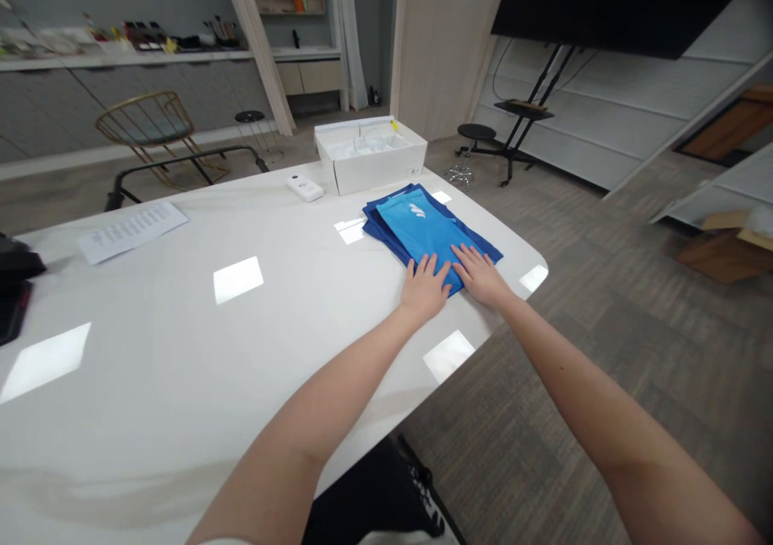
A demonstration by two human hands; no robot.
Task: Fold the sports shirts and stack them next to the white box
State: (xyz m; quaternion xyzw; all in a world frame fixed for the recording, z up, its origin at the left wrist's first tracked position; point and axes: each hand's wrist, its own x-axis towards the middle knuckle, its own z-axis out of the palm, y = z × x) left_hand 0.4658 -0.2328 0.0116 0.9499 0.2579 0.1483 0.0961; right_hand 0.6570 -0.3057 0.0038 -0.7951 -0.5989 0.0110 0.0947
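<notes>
A light blue folded cloth (416, 227) with a white logo lies on top of darker blue folded cloth (447, 204) at the right part of the table. My left hand (426, 287) rests on the near left edge of the light blue cloth, fingers spread. Beside it, my right hand (480, 273) lies flat on the near right part of the pile, fingers stretched out. Neither hand grips anything. The lower layers of the pile are mostly covered.
Behind the cloths stands an open white box (371, 167) with whitish contents. A small white device (305, 187) lies left of it. Farther left is a printed sheet of paper (134, 231); a black object (15, 287) sits at the left edge. The glossy white table (181, 352) ends near my right forearm.
</notes>
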